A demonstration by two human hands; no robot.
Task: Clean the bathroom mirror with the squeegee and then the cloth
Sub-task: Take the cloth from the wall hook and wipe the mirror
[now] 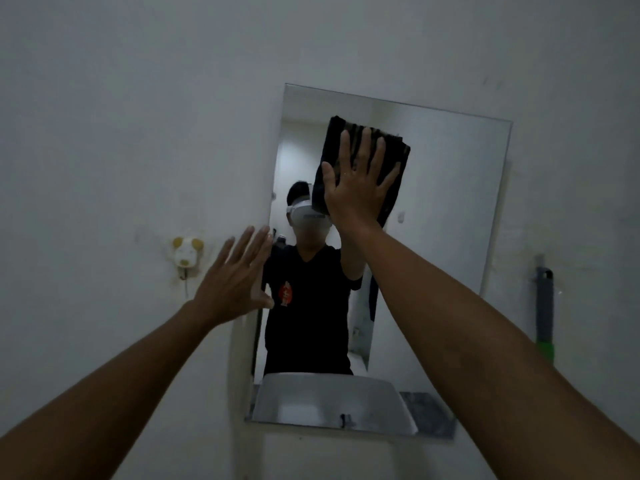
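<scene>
Now I see the right hand (pixel 356 188) pressing flat, fingers spread, on the dark cloth (pixel 363 161) against the upper middle of the mirror (pixel 450 202). Its left edge is touched by the open, empty left hand (pixel 235 282). A squeegee (pixel 544 306) hangs on the wall at right.
</scene>
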